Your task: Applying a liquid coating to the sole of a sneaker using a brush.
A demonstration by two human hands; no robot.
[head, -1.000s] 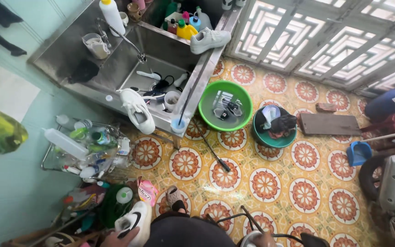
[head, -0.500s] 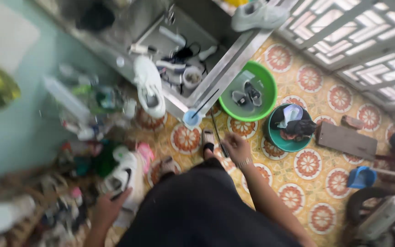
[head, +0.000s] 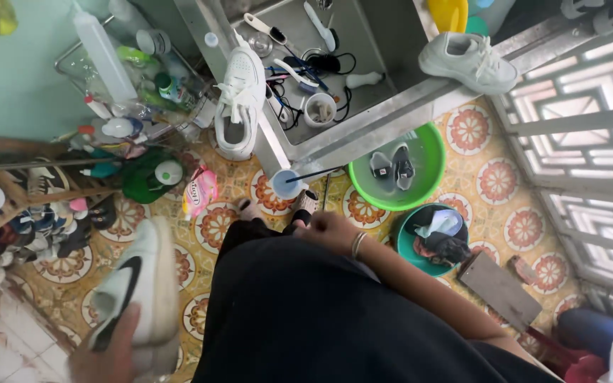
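My left hand point(head: 108, 354) at the lower left grips a white sneaker with a black stripe point(head: 140, 287), sole edge toward me. My right hand point(head: 328, 230) hangs in a loose fist by my dark trousers, holding nothing, a bracelet on its wrist. A second white sneaker point(head: 239, 99) rests on the left rim of the steel sink point(head: 363, 131). A third white sneaker point(head: 470, 64) lies on the sink's right rim. Brushes point(head: 271, 32) and a small cup point(head: 319, 110) lie inside the sink.
A green basin point(head: 431, 152) holds water and insoles. A teal basin point(head: 409, 245) holds cloths. A wire rack with bottles point(head: 118, 78) stands at the left, with a wooden shoe rack point(head: 8, 206) beneath it. A white lattice gate point(head: 590, 135) lines the right. Patterned floor tiles lie underfoot.
The view has swung nearer to the sink. My left hand has lifted the striped sneaker up at the lower left. My right hand has drawn back toward my hip.
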